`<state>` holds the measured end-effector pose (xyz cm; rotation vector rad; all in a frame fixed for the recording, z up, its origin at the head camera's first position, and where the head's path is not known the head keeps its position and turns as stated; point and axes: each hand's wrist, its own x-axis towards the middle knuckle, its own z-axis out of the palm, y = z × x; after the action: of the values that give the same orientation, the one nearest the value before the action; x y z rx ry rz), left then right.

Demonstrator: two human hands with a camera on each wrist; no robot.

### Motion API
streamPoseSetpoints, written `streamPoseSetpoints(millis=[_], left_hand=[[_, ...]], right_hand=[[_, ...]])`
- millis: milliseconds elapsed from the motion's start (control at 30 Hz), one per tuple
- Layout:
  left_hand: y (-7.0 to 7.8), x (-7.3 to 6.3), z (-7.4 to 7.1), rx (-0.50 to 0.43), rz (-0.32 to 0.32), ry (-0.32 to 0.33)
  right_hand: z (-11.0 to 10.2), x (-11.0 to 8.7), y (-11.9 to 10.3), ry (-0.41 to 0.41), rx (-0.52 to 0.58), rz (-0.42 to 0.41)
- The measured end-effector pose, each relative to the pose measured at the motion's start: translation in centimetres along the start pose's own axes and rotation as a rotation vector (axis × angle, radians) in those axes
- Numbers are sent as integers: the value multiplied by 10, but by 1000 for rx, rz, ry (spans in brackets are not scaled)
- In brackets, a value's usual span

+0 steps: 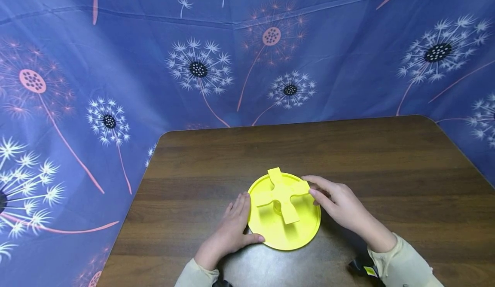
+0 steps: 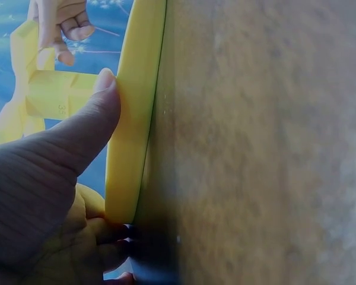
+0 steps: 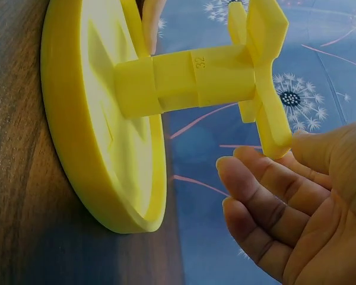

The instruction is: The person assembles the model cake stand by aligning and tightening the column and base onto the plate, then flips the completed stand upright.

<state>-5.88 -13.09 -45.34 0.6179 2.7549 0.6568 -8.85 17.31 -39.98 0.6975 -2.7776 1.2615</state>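
A round yellow base (image 1: 301, 231) with a raised rim lies on the table. From its middle rises a short yellow post (image 3: 178, 77), marked with a number in the right wrist view. Topping the post is a four-armed yellow cross (image 1: 284, 194). My left hand (image 1: 232, 229) holds the base by its left edge, thumb on the rim and fingers along the outer side. With thumb and fingertips, my right hand (image 1: 340, 201) pinches the end of the cross's right arm; in the right wrist view the other fingers (image 3: 255, 231) spread loosely below it.
The brown wooden table (image 1: 193, 171) has rounded far corners. Behind and to the sides hangs a blue cloth (image 1: 328, 29) printed with dandelions. A black strap (image 1: 357, 267) with a yellow label shows by the right sleeve (image 1: 402, 261).
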Motion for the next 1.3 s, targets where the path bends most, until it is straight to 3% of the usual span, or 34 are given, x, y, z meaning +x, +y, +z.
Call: streamPoseSetpoints(millis=[533,1000,1300], left_hand=[[1,0,-4,0,2,7],[2,-1,-2,5,-15,0],[2,0,0,5,-14,5]], right_hand=[[-1,-6,2,46,0,-27],[4,-13,-5,18,47,-42],[16,-19,-9,60,32,-100]])
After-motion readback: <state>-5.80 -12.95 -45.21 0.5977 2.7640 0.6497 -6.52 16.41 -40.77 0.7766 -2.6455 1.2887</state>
